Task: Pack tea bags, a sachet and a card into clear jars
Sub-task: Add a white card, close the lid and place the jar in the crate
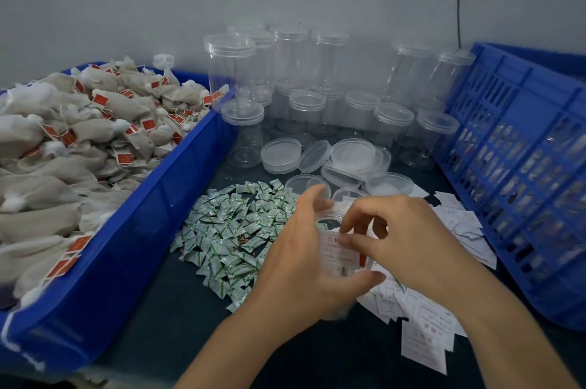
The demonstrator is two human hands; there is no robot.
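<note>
My left hand [301, 255] grips a clear jar [333, 230] from the left, thumb under it near the front. A white card [337, 250] with red print shows through the jar's wall. My right hand [402, 239] hovers over the jar's mouth, its fingertips curled at the card's upper edge. Green-and-white sachets [234, 230] lie heaped on the dark table left of the jar. Tea bags [79, 141] with red tags fill the blue bin [152, 220] at the left. Loose white cards [425, 334] lie scattered under and right of my hands.
Several empty capped clear jars [295, 71] stand stacked at the back against the wall. Loose clear lids [352, 154] lie in front of them. A blue slatted crate [520, 173] holding filled jars stands at the right.
</note>
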